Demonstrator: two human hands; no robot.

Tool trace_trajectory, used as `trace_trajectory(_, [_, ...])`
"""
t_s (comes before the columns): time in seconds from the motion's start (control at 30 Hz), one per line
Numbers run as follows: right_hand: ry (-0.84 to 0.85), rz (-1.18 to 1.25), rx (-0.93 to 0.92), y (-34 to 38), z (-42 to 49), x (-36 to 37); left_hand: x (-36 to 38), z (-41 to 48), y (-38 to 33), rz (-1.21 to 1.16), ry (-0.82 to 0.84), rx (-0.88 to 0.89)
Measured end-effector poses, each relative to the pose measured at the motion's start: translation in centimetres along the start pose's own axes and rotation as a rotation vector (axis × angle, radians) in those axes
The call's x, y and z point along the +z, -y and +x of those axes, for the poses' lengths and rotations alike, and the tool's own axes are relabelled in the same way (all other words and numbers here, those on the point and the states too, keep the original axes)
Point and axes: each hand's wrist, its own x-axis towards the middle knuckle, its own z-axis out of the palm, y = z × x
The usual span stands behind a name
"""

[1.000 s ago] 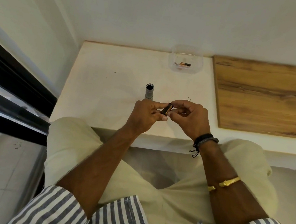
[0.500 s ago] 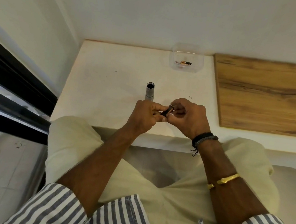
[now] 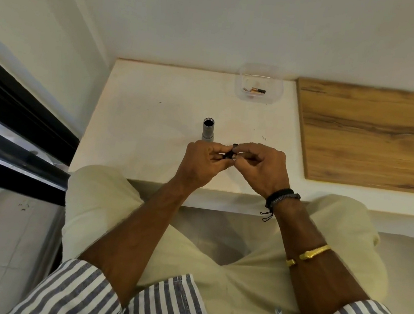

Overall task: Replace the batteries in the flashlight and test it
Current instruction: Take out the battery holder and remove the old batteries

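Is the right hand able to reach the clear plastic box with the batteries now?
Probably not at once: the right hand and the left hand both pinch a small black part. The white table toward the clear plastic box looks free.

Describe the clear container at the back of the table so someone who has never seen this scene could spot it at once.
Start at the white table against the wall, then find the wooden board covering its right side. Just left of the board's far corner sits the clear plastic container, holding a copper-and-black battery. It is see-through, unlike the upright grey flashlight body standing nearer the hands.
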Motion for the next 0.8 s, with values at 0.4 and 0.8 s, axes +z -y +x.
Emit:
trace_trajectory(0.4, [-0.107,0.386,0.486,-2.5,1.0,-0.8,1.3,0.0,0.3,-0.134,-0.103,-0.169])
trace_trajectory(0.8, [-0.317,-0.033,0.485,-6.0,2.8,-0.5,1.2,-0.5,0.3,-1.224,-0.049,-0.711])
